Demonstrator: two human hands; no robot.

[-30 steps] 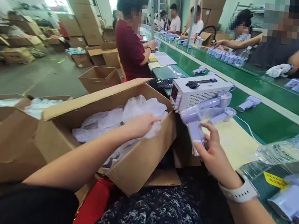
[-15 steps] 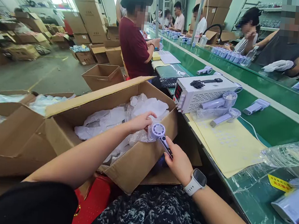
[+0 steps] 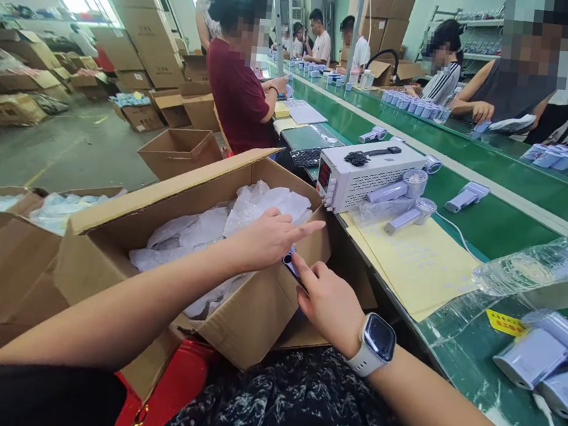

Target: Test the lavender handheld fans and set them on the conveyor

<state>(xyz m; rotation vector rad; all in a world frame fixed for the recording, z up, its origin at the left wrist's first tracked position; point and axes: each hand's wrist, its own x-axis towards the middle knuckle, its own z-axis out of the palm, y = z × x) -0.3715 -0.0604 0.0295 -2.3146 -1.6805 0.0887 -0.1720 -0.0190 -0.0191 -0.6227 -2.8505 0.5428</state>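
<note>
My left hand (image 3: 266,238) reaches over the near wall of an open cardboard box (image 3: 249,310) full of clear plastic bags (image 3: 244,212); its index finger points out while the other fingers curl over the head of a lavender handheld fan (image 3: 293,266). My right hand (image 3: 328,304), with a white smartwatch on its wrist, grips the fan's handle at the box's right corner. Most of the fan is hidden between the two hands.
A white power-supply unit (image 3: 363,174) stands on the green bench with two fans (image 3: 406,198) in front and a yellow sheet (image 3: 409,265). More fans (image 3: 541,362) lie at right. Other people work along the conveyor (image 3: 489,219). Cardboard boxes (image 3: 179,149) stand on the floor.
My right hand carried a fan from the bench down to the box. My left hand has closed over the fan's head, pushing it among the bags.
</note>
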